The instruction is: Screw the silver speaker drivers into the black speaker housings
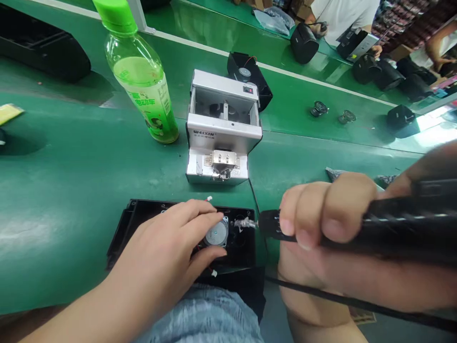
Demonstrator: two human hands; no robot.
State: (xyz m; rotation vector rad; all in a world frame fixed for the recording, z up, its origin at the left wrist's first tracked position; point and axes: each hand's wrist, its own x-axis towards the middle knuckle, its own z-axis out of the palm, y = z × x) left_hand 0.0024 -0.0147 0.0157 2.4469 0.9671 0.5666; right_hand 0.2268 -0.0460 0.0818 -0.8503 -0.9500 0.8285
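My left hand [174, 243] rests over a black plastic housing [246, 252]. Its thumb and fingers curl round a round silver speaker [217, 234] that sits in the housing and is partly hidden by the hand. Small white connectors on red wires stick out above and below the hand. Wrapped in my right hand [321, 212] is a black electric screwdriver [400, 221], held level with its tip pointing left. The shiny bit end [246, 223] is over the right part of the housing, just right of the speaker; whether it touches anything, I cannot tell.
Behind the housing stands a grey WEIXIN screw feeder [223, 128]. A green-capped bottle [143, 81] is left of it. Another black housing with a speaker [250, 76] lies behind the feeder. A black cable [357, 302] trails at lower right. Other people work across the bench.
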